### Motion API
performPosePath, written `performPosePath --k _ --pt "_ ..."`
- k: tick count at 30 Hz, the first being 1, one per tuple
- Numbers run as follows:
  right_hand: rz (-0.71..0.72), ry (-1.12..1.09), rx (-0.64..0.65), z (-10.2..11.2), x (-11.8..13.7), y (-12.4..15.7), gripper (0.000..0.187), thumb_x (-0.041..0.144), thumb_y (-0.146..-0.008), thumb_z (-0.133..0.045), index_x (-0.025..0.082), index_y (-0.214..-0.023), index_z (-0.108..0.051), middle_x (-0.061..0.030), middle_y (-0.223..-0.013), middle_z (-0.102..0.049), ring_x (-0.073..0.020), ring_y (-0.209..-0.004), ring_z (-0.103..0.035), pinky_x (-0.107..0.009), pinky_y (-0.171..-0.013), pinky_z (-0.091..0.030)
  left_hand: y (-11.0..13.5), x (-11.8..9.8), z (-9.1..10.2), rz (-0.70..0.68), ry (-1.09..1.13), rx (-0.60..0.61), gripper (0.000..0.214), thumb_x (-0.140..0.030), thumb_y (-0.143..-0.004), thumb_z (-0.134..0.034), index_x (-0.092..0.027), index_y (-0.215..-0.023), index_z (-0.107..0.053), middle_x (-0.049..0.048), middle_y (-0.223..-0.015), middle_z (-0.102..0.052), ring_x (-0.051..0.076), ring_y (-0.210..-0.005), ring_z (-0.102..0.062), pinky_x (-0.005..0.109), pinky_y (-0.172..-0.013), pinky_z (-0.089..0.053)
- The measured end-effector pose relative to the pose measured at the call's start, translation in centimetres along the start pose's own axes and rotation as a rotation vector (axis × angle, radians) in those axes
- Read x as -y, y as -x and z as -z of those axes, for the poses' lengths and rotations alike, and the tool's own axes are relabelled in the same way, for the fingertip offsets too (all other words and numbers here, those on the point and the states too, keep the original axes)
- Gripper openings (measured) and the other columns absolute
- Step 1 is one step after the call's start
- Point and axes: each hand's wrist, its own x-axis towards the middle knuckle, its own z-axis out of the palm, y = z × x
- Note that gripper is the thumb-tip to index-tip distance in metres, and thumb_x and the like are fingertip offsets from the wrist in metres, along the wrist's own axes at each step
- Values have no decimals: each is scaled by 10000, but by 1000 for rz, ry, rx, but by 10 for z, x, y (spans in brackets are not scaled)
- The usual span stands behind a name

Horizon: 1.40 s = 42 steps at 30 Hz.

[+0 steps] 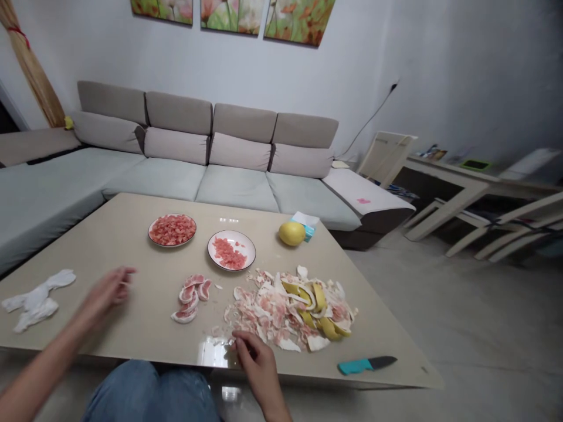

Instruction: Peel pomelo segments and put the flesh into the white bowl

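My left hand (pixel 108 293) is over the left part of the table, between crumpled white tissues (pixel 37 299) and several peeled pink pomelo segments (pixel 190 299). Motion smears its fingers, so their grip is unclear. At the table's front edge, my right hand (pixel 257 358) has thumb and index finger pressed together; anything between them is too small to make out. Just beyond it lies a heap of pomelo peel (pixel 285 310), yellow rind mixed with white and pinkish skins. Pomelo flesh pieces (pixel 229 254) lie on one white plate (pixel 246 239), with a fuller pile (pixel 173 229) on a second plate (pixel 152 235).
A knife (pixel 367 364) with a turquoise handle lies near the table's right front edge. A whole yellow pomelo (pixel 291 233) sits beside a tissue pack (pixel 309 225) at the back. A grey sofa (pixel 237 184) stands behind the table (pixel 127 217), with chairs (pixel 523 225) at right.
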Motion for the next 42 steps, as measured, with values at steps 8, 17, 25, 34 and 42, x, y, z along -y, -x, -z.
performPosePath --k 8,17,25,34,42 --pt "185 75 -89 -9 57 -15 320 286 -767 -685 235 -1082 -664 -56 -972 -673 -157 -663 -611 -235 -569 -504 83 -42 -189 334 859 647 553 -575 -869 -422 -140 -1078 -692 109 -1015 -658 152 -733 -575 247 -640 -475" --pt "254 187 -245 24 57 -40 140 278 -845 -616 232 -951 -695 -38 -912 -669 -179 -817 -615 -251 -703 -495 83 -41 -214 175 658 906 365 -426 -845 -593 -227 -1144 -663 96 -1241 -613 252 -1136 -554 371 -962 -438" --pt "157 125 -240 23 47 -44 210 312 -850 -610 250 -1024 -709 -66 -1029 -646 -209 -999 -590 -300 -858 -482 81 -26 -218 150 606 880 405 -356 -722 -754 -153 -1064 -676 137 -1062 -689 245 -956 -644 309 -794 -496" --pt "-32 -98 -188 25 40 -41 286 423 -799 -652 147 -853 -703 -32 -703 -668 -173 -649 -608 -246 -594 -483 65 -4 -224 -161 322 542 327 -452 -782 -636 -138 -837 -709 39 -691 -648 177 -680 -599 271 -668 -465" --pt "-72 -131 -229 25 37 -40 314 456 -780 -663 150 -844 -697 -5 -629 -615 -150 -577 -556 -233 -548 -449 61 -1 -223 -150 406 526 391 -366 -756 -685 -224 -1117 -634 93 -1224 -602 212 -1000 -604 304 -839 -489"
